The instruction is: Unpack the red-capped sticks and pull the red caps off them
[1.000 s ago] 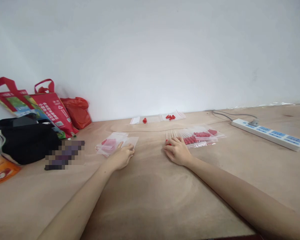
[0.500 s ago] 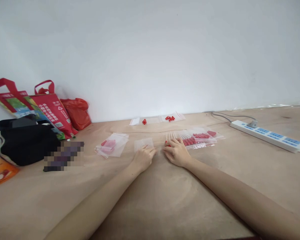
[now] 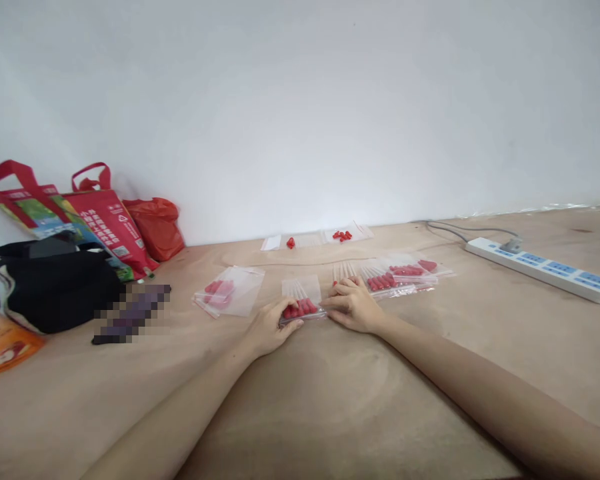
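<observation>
My left hand (image 3: 273, 327) is closed on the lower left edge of a clear zip bag (image 3: 303, 283), its thumb in front and its fingers over the top. Inside this bag lie several slim white pieces with red ends (image 3: 304, 307), fanned out. My right hand (image 3: 353, 307) is closed, its fingers curled over the red ends of a second group of slim white pieces (image 3: 345, 269), which it partly hides. The right thumb is at the first bag's lower right corner. Just right of that hand, more filled bags (image 3: 383, 280) overlap in a row.
Bags with red pieces (image 3: 225, 293) lie left of my hands. Two bags with small red parts (image 3: 343, 236) lie by the wall. A power strip (image 3: 545, 267) is on the right; shopping bags (image 3: 113, 223), a black bag (image 3: 55, 287) and an orange pouch (image 3: 7, 340) are on the left.
My left hand has shifted left and down to the near bag's edge, so the red ends it covered now show. The right hand stays almost in place.
</observation>
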### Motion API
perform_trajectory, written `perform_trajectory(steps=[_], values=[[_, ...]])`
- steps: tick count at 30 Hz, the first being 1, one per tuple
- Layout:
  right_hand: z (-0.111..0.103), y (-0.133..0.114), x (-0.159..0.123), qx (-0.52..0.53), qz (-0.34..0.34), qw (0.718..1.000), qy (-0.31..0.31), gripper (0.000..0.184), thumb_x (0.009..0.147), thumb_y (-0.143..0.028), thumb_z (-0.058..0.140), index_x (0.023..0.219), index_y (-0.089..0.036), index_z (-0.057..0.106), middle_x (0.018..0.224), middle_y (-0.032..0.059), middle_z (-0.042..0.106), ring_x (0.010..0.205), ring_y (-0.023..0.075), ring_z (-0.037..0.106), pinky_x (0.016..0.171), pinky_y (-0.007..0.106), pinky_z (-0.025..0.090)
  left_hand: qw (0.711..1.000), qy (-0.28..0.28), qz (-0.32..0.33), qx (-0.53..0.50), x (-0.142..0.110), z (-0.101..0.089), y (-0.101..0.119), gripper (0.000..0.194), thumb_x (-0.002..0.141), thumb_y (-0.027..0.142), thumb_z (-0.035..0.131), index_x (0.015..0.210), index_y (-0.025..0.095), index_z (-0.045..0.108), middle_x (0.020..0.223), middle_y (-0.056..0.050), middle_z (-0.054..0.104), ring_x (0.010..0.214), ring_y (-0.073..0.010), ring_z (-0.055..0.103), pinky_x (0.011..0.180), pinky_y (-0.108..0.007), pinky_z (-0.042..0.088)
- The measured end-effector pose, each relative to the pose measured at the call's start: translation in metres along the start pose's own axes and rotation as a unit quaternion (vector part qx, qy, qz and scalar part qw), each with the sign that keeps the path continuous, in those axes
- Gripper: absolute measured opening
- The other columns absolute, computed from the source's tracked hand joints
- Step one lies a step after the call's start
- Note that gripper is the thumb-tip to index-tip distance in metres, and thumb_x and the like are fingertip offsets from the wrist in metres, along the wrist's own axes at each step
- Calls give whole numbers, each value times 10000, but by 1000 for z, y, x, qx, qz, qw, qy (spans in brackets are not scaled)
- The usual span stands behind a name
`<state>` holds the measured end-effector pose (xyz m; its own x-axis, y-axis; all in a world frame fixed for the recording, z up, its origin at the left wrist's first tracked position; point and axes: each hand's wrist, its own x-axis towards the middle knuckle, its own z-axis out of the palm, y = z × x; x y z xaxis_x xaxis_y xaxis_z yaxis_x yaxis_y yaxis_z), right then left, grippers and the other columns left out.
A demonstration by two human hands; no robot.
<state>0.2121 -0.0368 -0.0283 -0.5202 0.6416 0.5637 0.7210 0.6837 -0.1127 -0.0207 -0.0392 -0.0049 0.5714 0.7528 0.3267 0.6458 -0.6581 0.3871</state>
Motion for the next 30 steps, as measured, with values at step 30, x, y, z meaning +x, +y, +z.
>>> perform_trajectory(steps=[30], values=[[5,-14,9,-49,-114,987,99,195,836,-221,474,786,-257,659,806,5,612,781,138,440,742,325,242,995,74,69,-7,14,24,14,150,829,220,442,741,181,557,892,-39,648,823,-148,599,738,-262,460]])
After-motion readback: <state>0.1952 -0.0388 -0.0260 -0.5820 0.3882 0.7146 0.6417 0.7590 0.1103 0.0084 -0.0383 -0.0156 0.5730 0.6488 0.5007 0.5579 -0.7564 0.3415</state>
